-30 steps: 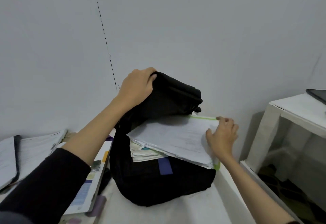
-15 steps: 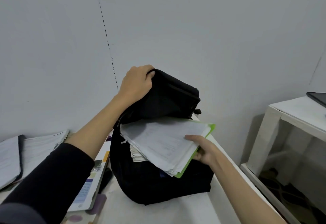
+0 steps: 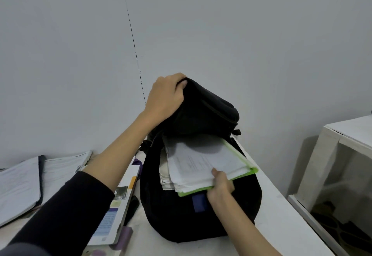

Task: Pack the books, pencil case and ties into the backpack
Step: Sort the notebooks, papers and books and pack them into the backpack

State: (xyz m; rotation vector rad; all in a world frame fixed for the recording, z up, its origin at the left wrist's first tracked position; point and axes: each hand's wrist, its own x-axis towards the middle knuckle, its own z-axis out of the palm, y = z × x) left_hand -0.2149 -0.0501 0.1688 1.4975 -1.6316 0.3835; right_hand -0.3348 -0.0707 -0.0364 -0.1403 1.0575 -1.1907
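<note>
Left hand (image 3: 167, 96) is gripping the backpack (image 3: 203, 211) flap at 12 o'clock, right hand (image 3: 220, 185) pinching the green-covered book (image 3: 205, 165) sticking out.

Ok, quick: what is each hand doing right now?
Left hand: grips the backpack top flap, holding it open.
Right hand: grips the green-covered stack of papers.

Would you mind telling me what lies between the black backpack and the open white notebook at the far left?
In the head view, the left forearm crosses above a colourful textbook lying between the black backpack and the white notebook.
</note>
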